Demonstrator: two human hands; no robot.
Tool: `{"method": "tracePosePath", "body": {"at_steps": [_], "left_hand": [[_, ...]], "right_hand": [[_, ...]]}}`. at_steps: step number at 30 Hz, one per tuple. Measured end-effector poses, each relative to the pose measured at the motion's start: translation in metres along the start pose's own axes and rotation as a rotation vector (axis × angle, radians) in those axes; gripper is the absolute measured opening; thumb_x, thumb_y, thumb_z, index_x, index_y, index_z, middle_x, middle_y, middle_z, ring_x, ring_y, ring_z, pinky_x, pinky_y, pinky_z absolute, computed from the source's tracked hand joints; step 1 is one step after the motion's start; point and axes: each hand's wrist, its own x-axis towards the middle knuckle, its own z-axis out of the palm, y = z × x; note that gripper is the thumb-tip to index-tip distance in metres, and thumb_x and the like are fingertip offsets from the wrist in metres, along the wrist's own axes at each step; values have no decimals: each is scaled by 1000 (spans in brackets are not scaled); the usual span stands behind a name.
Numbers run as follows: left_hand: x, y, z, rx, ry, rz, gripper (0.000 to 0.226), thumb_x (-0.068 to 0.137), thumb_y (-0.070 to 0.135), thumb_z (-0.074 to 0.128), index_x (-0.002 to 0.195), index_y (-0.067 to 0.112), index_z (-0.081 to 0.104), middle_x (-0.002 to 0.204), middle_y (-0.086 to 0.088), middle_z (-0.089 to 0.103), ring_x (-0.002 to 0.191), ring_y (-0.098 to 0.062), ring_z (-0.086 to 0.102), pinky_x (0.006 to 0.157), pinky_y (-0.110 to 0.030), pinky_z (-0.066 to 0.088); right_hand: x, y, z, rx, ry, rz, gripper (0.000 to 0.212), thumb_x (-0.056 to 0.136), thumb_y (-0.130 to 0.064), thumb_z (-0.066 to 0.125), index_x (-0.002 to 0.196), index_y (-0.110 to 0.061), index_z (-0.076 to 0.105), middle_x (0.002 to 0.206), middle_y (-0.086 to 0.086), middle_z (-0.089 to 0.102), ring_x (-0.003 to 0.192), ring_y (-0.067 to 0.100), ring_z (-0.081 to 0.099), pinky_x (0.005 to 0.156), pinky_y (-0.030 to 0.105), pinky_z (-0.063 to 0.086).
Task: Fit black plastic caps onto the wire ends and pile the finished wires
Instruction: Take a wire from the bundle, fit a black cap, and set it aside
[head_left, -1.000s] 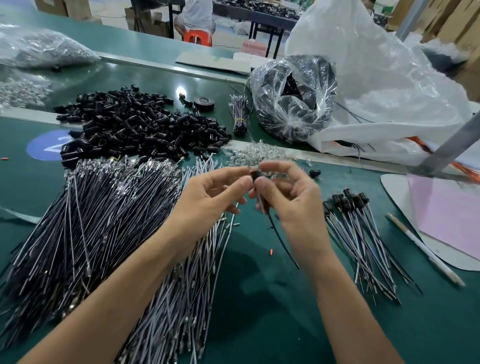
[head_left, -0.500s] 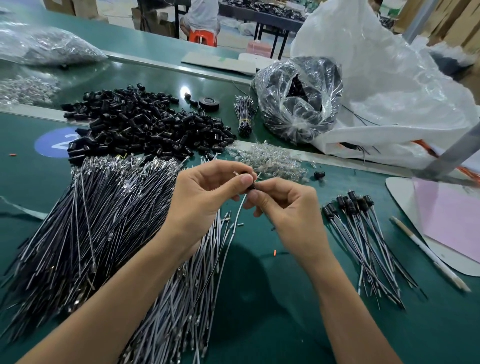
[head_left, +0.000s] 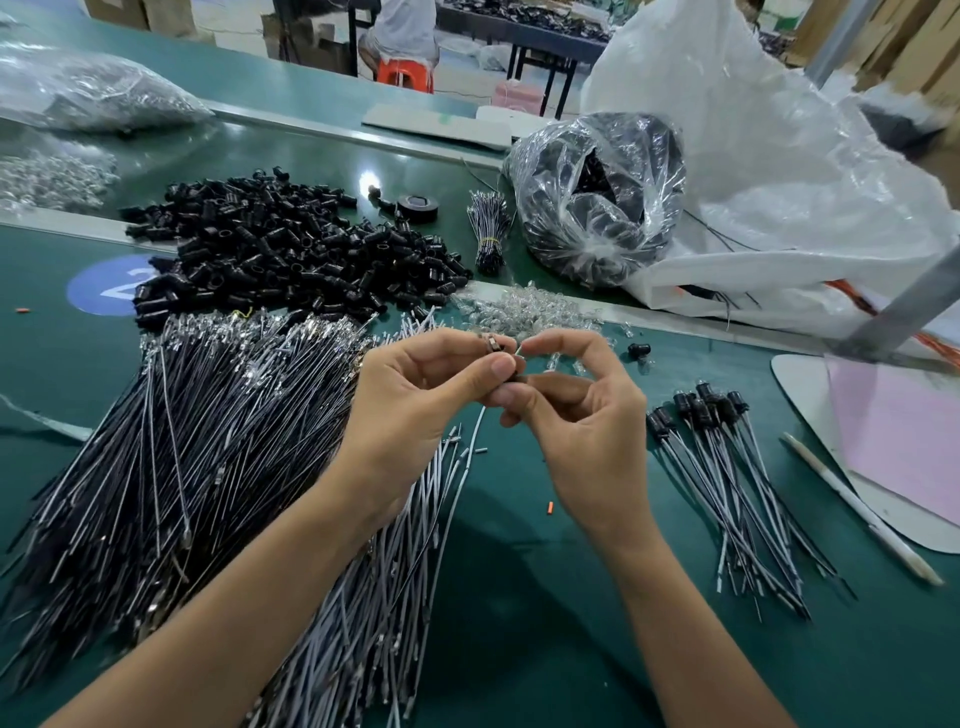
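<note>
Black plastic cap (head_left: 512, 375): pinched where the two sets of fingers meet, above the green counter (head_left: 519, 597); mostly hidden by the fingertips.
Held wire (head_left: 474, 441): pale grey, seen hanging from just under the fingers down toward the counter.
Left hand (head_left: 426, 410): fingers (head_left: 498, 368) curled, thumb and index closed on the black plastic cap; a small metallic-looking piece at the index tip cannot be identified.
Right hand (head_left: 582, 436): fingers (head_left: 558, 345) curled, thumb and lower fingers closed narrowly on the held wire just below the cap; the index is arched over the top.
Loose caps (head_left: 291, 254): heaped beyond the fingers and to their left.
Uncapped wires (head_left: 182, 467): spread in a broad heap left of the fingers and under the left wrist.
Finished wires (head_left: 727, 467): piled right of the fingers, well apart from them, capped ends pointed away.
Clear bulbs (head_left: 524, 312): scattered just beyond the fingers.
Single cap (head_left: 639, 349): laid alone near the right fingers, on their far right side.
Tape roll (head_left: 418, 208): placed far beyond the fingers, behind the loose caps.
Bound wire bundle (head_left: 488, 228): laid just right of the tape roll.
Clear bag (head_left: 597, 197): filled with dark contents, far beyond the fingers, to the right.
White stick (head_left: 857, 514): laid right of the finished wires, farthest from the fingers.
</note>
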Motion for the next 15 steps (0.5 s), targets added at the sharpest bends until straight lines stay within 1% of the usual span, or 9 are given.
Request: {"method": "tracePosePath", "body": {"at_steps": [2, 3, 5, 7, 9, 10, 12, 14, 15], "left_hand": [[0, 2, 0, -9, 18, 39, 9, 70, 8, 72, 77, 12, 77, 81, -4, 76, 74, -15, 72, 69, -22, 56], [0, 3, -1, -13, 38, 55, 11, 70, 7, 72, 79, 11, 76, 81, -4, 76, 75, -15, 72, 69, -21, 56], [0, 4, -2, -13, 80, 75, 14, 69, 7, 72, 83, 7, 74, 81, -3, 76, 75, -12, 73, 68, -17, 53], [0, 5, -2, -13, 102, 73, 15, 67, 9, 74, 82, 10, 75, 82, -3, 77, 75, -12, 73, 66, -15, 51], [-1, 5, -2, 10, 104, 60, 16, 66, 11, 75, 83, 12, 75, 82, -1, 77, 76, -11, 73, 65, -15, 51], [-1, 5, -1, 30, 98, 50, 18, 67, 11, 74, 84, 11, 75, 82, -1, 77, 76, -10, 72, 65, -15, 51], [-1, 4, 0, 66, 81, 26, 20, 68, 12, 74, 88, 8, 73, 82, -1, 77, 75, -9, 71, 65, -15, 52], [-2, 4, 1, 98, 79, 6, 22, 69, 17, 74, 90, 8, 74, 83, -4, 77, 76, -11, 71, 66, -17, 53], [-2, 5, 0, 109, 79, 1, 23, 71, 20, 73, 91, 10, 74, 85, -4, 77, 78, -11, 71, 66, -18, 53]], "right_hand": [[1, 0, 0, -18, 0, 6, 27, 79, -20, 77, 100, -25, 60, 76, 2, 75, 63, 13, 67, 68, 26, 55], [1, 1, 0, -42, -2, 8, 26, 79, -20, 76, 100, -26, 62, 77, 1, 75, 64, 12, 68, 70, 27, 56], [2, 3, -1, -111, -22, -3, 21, 82, -15, 74, 96, -27, 65, 78, -2, 75, 66, 11, 69, 71, 29, 57], [2, 5, -1, -169, -28, -25, 22, 84, -7, 73, 89, -28, 67, 77, -5, 75, 66, 10, 69, 70, 25, 55], [2, 6, -1, -181, -17, -23, 24, 84, -4, 72, 89, -26, 66, 75, -6, 75, 65, 10, 69, 69, 23, 55], [2, 6, 0, -165, -10, -9, 23, 84, -4, 72, 92, -25, 65, 74, -5, 75, 65, 10, 70, 70, 25, 56], [2, 6, -1, -140, -2, 13, 26, 84, -6, 72, 100, -22, 60, 74, -3, 75, 66, 13, 71, 74, 34, 57], [2, 6, -2, -131, -3, 21, 28, 85, -7, 72, 103, -20, 56, 74, -2, 76, 68, 13, 71, 76, 41, 57], [2, 5, -2, -126, -4, 25, 28, 85, -6, 72, 103, -20, 56, 75, -1, 76, 69, 13, 71, 77, 42, 57]]}}
